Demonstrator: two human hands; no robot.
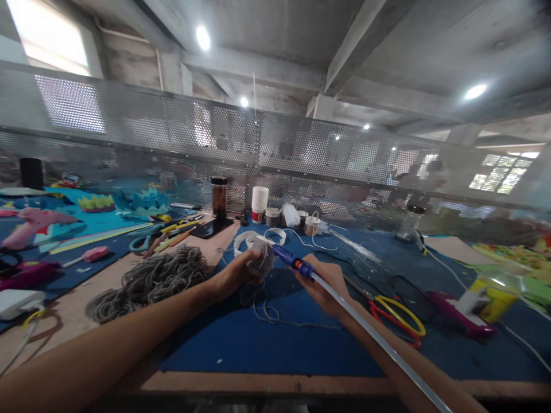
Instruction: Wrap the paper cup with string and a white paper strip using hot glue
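Observation:
My left hand [239, 271] is closed around a small pale, partly see-through piece [262, 261], cup-like in shape; its exact kind I cannot make out. A thin grey cord [275, 316] trails below it onto the blue table surface. In my right hand [329, 287] is a blue glue gun [287, 256] with orange parts, its tip pointing at the piece in my left hand. Out of its rear runs a long clear glue stick [374, 332], over my right forearm. White paper rings [275, 235] lie just behind the hands.
A bundle of grey yarn [150, 281] lies left, with a phone [212, 228] and a dark jar [218, 198] beyond. Stacked paper cups [259, 202] stand at the back. Red-and-yellow-handled scissors [398, 318] and a purple glue gun [460, 312] are at right. Perforated metal screens [293, 149] close the rear.

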